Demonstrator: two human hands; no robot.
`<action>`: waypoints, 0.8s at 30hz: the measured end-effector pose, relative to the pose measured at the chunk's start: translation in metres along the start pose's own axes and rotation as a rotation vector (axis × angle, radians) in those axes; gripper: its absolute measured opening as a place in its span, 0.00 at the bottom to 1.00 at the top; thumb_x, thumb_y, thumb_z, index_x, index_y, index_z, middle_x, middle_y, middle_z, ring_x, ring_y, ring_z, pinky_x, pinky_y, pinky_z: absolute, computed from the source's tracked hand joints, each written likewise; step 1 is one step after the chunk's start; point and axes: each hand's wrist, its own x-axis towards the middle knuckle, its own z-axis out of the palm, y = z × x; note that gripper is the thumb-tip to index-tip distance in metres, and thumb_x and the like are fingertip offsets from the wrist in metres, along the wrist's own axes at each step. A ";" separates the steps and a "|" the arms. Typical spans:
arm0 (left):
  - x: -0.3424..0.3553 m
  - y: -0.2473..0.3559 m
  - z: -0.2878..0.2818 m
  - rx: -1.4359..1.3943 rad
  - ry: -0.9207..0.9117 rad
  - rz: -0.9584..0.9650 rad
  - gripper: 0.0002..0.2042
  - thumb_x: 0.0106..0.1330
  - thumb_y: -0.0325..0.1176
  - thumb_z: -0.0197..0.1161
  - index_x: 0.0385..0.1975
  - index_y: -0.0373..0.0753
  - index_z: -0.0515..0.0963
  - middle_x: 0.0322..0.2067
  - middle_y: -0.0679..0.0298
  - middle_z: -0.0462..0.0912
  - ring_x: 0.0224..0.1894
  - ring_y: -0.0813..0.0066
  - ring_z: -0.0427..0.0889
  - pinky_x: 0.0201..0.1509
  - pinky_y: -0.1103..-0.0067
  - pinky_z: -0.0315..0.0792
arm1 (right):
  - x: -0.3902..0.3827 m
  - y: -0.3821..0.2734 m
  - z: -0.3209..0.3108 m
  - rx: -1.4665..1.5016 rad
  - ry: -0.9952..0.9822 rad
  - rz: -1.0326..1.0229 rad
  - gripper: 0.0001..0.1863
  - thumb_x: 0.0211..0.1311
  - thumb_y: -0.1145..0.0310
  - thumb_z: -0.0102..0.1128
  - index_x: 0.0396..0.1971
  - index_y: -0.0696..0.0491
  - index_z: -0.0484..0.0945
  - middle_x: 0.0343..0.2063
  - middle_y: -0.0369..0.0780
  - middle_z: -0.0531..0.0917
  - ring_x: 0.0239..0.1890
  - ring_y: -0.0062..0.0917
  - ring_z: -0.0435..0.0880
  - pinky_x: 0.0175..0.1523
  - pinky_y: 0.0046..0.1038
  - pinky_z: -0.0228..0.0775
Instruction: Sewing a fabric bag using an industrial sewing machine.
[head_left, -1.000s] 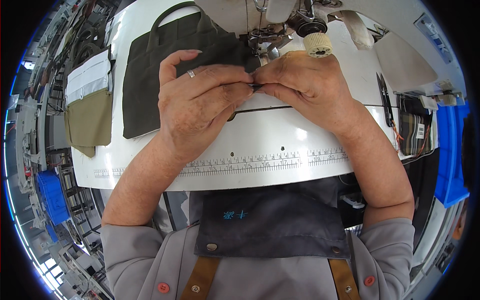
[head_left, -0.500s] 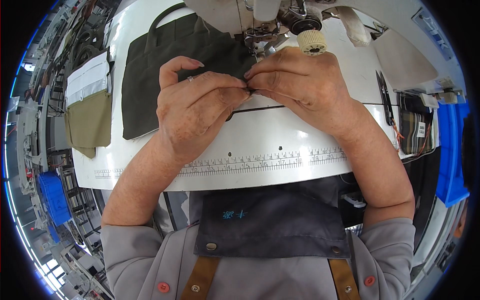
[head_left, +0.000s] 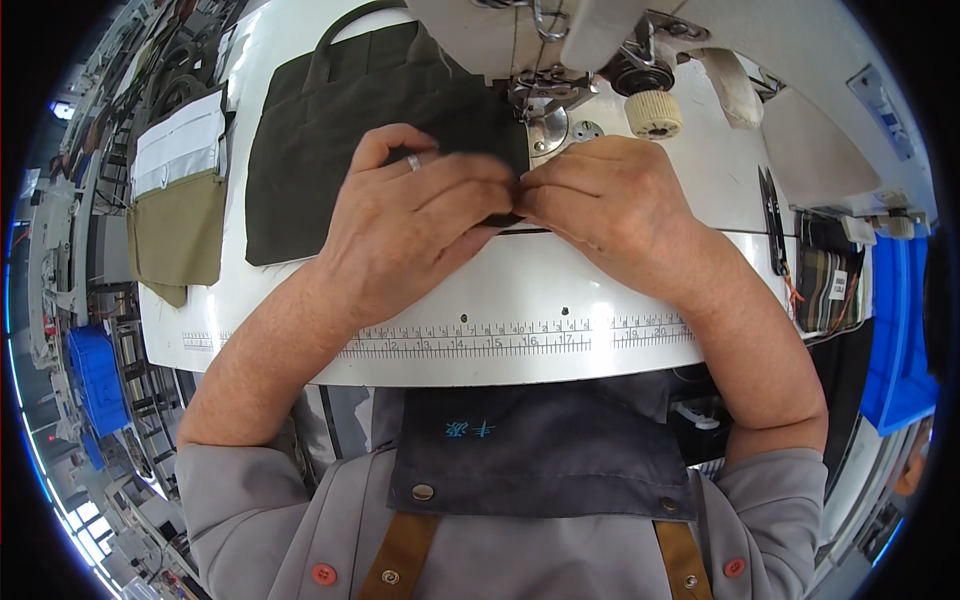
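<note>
A dark green fabric bag panel (head_left: 310,130) with a strap handle lies on the white sewing table, its right side by the needle area of the sewing machine (head_left: 545,95). My right hand (head_left: 620,190) pinches the panel's near right corner between thumb and fingers. Just left of it, my left hand (head_left: 430,200) bends over the same corner. Its fingertips are slightly blurred and overlap the cloth, with the thumb beneath. A ring shows on one finger. The corner itself is mostly hidden by my fingers.
At the left edge of the table lie olive and white fabric pieces (head_left: 178,230). Black thread snips (head_left: 772,220) lie at the right, beside folded striped cloth (head_left: 825,285). A printed ruler (head_left: 480,340) runs along the front edge. Blue bins (head_left: 900,330) stand beyond on both sides.
Both hands and the panel's corner sit a little lower in view, farther from the needle area. My left fingers have shifted over the corner. More of the machine's metal plate shows.
</note>
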 end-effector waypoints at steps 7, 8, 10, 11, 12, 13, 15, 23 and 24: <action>-0.010 -0.006 0.001 -0.282 -0.170 -0.084 0.12 0.58 0.20 0.67 0.42 0.36 0.83 0.55 0.59 0.86 0.64 0.59 0.82 0.75 0.55 0.68 | -0.003 -0.009 -0.005 0.035 -0.037 0.083 0.04 0.47 0.70 0.67 0.25 0.52 0.81 0.26 0.35 0.82 0.32 0.29 0.85 0.35 0.34 0.79; -0.009 -0.007 -0.001 -0.238 -0.195 -0.035 0.14 0.59 0.20 0.65 0.46 0.36 0.84 0.57 0.60 0.86 0.65 0.59 0.81 0.75 0.56 0.69 | -0.002 -0.009 -0.006 0.045 -0.020 0.101 0.04 0.48 0.70 0.69 0.24 0.51 0.82 0.26 0.34 0.83 0.32 0.29 0.85 0.35 0.33 0.78; -0.009 -0.011 -0.001 -0.190 -0.215 0.016 0.16 0.60 0.19 0.63 0.49 0.37 0.84 0.58 0.60 0.85 0.66 0.59 0.80 0.74 0.57 0.70 | -0.001 -0.008 -0.009 0.054 -0.038 0.118 0.04 0.49 0.70 0.71 0.24 0.51 0.83 0.27 0.33 0.84 0.32 0.28 0.85 0.35 0.33 0.78; -0.011 -0.015 0.001 -0.172 -0.208 0.061 0.19 0.61 0.20 0.63 0.52 0.38 0.84 0.60 0.60 0.84 0.67 0.60 0.79 0.75 0.58 0.70 | -0.001 -0.007 -0.012 0.066 -0.054 0.140 0.05 0.50 0.69 0.73 0.25 0.51 0.85 0.28 0.33 0.85 0.32 0.28 0.86 0.34 0.32 0.78; -0.013 -0.018 0.003 -0.154 -0.201 0.107 0.21 0.61 0.20 0.63 0.56 0.40 0.84 0.61 0.60 0.83 0.68 0.61 0.78 0.75 0.59 0.70 | -0.001 -0.007 -0.013 0.061 -0.052 0.137 0.05 0.50 0.69 0.73 0.25 0.51 0.85 0.28 0.33 0.85 0.32 0.28 0.86 0.34 0.32 0.78; -0.013 -0.019 0.004 -0.150 -0.197 0.111 0.21 0.61 0.20 0.63 0.56 0.40 0.84 0.61 0.60 0.83 0.68 0.61 0.78 0.75 0.59 0.70 | -0.001 -0.006 -0.014 0.069 -0.065 0.135 0.04 0.51 0.69 0.74 0.25 0.51 0.86 0.28 0.32 0.86 0.32 0.27 0.86 0.35 0.32 0.77; -0.016 -0.019 0.008 -0.214 -0.177 0.041 0.22 0.60 0.20 0.63 0.56 0.43 0.84 0.63 0.62 0.82 0.68 0.62 0.77 0.76 0.59 0.68 | -0.002 -0.006 -0.015 0.079 -0.079 0.134 0.04 0.52 0.69 0.74 0.26 0.50 0.86 0.29 0.32 0.86 0.32 0.27 0.86 0.36 0.32 0.77; 0.003 -0.046 0.014 -0.161 -0.156 0.072 0.25 0.60 0.17 0.60 0.58 0.46 0.85 0.62 0.62 0.82 0.68 0.61 0.78 0.77 0.59 0.67 | -0.002 -0.002 -0.012 -0.009 -0.056 0.290 0.07 0.57 0.68 0.72 0.36 0.50 0.90 0.32 0.33 0.88 0.33 0.33 0.87 0.38 0.36 0.78; 0.004 -0.048 0.015 -0.171 -0.136 0.076 0.25 0.60 0.17 0.60 0.57 0.46 0.85 0.61 0.61 0.83 0.67 0.61 0.78 0.77 0.59 0.67 | -0.003 0.000 -0.010 -0.010 -0.058 0.287 0.07 0.57 0.68 0.72 0.36 0.50 0.90 0.32 0.33 0.88 0.33 0.33 0.87 0.38 0.36 0.78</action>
